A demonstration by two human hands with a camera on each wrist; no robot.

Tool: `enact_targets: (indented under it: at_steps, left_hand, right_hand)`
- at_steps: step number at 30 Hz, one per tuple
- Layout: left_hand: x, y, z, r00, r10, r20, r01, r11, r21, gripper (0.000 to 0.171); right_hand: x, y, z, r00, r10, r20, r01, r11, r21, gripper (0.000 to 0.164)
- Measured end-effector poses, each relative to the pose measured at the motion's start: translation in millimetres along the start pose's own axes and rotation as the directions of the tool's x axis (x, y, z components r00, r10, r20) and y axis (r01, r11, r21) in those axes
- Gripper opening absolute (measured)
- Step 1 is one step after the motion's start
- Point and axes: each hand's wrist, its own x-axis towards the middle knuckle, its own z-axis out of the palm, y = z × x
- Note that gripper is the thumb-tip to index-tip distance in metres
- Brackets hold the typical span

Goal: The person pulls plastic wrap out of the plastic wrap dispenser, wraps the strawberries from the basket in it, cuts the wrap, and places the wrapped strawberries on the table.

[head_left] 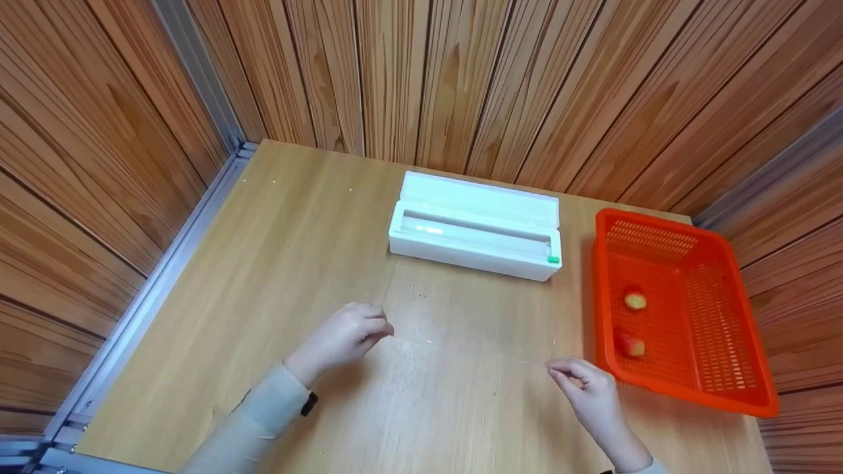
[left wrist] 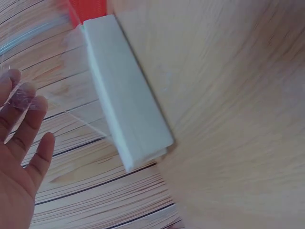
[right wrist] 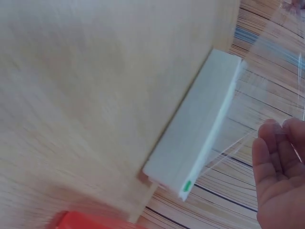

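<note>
A clear sheet of plastic wrap (right wrist: pixel 250 102) stretches between my two hands and runs back to the white wrap dispenser box (head_left: pixel 461 255). My left hand (head_left: pixel 346 336) pinches one corner of the film, which bunches around its fingertips in the left wrist view. At the opposite corner, the thumb and fingertips of my right hand (head_left: pixel 589 392) pinch the film, left of the basket. Both hands are on the near side of the dispenser. Its lid (head_left: pixel 481 199) stands raised at the back, and the film roll (head_left: pixel 454 232) shows inside. A green tab (head_left: pixel 554 259) marks the right end.
An orange perforated basket (head_left: pixel 685 393) stands at the table's right, holding two yellowish pieces of what looks like cut fruit (head_left: pixel 635 301) with red sides. Wood-patterned walls (head_left: pixel 454 79) and a metal rail (head_left: pixel 168 280) border the wooden table (head_left: pixel 303 230).
</note>
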Motion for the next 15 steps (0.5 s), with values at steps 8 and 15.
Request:
enact_targets:
  at_steps: [8, 15]
  left_hand:
    - [-8.4, -3.5, 25.2, 0.990, -0.074, 0.123, 0.075, 0.997, -0.006, 0.010]
    - [-14.0, -8.9, 52.8, 0.945, -0.180, 0.273, 0.165, 0.983, 0.077, 0.013]
  right_hand:
    - [-17, 21, 16, 0.991, -0.121, 0.056, 0.127, 0.982, -0.138, 0.030]
    - [-33, 38, 34, 0.967, -0.111, 0.232, 0.184, 0.927, -0.326, 0.023]
